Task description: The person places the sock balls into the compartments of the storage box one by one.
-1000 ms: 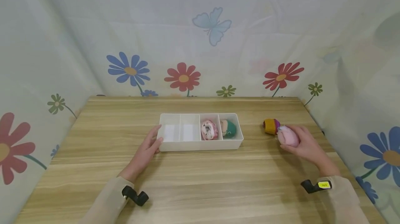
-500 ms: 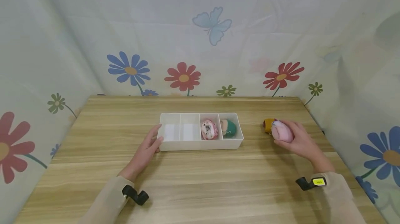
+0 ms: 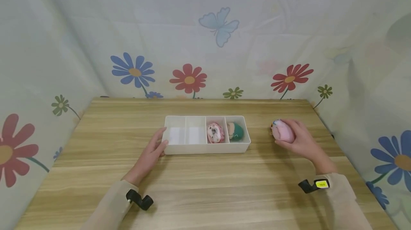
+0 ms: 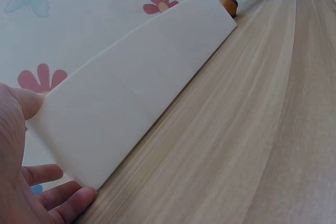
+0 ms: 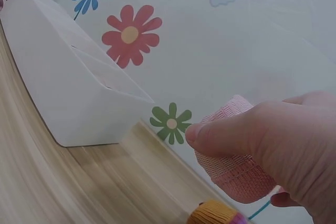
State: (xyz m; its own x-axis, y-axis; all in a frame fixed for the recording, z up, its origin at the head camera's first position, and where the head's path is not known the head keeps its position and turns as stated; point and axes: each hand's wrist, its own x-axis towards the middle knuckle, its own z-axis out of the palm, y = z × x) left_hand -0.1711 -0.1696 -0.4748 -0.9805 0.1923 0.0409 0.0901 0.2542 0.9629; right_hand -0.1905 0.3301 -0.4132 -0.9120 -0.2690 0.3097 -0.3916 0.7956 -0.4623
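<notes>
My right hand (image 3: 300, 139) grips a rolled-up pink sock (image 3: 283, 131), thumb pressed against its ribbed knit (image 5: 236, 177). Low in the right wrist view, a yellow-and-purple rolled sock (image 5: 212, 213) shows just below the pink one; in the head view the pink sock hides nearly all of it. At the left end of a long white divided box (image 3: 205, 149), my left hand (image 3: 153, 148) holds on, thumb at the near corner of the rim and fingers along the end wall. A pink-and-white sock roll (image 3: 215, 133) and a green one (image 3: 236, 131) lie in the two right-hand compartments.
The box and socks are on a wood-grain table (image 3: 205, 187). A pale curtain (image 3: 167, 37) printed with flowers hangs right behind the table's back edge and along both sides. Bare wood lies between box and socks.
My right hand has carried the pink sock leftward and slightly away from me, until it covers the yellow-and-purple sock in the head view. The left hand and box stay in place.
</notes>
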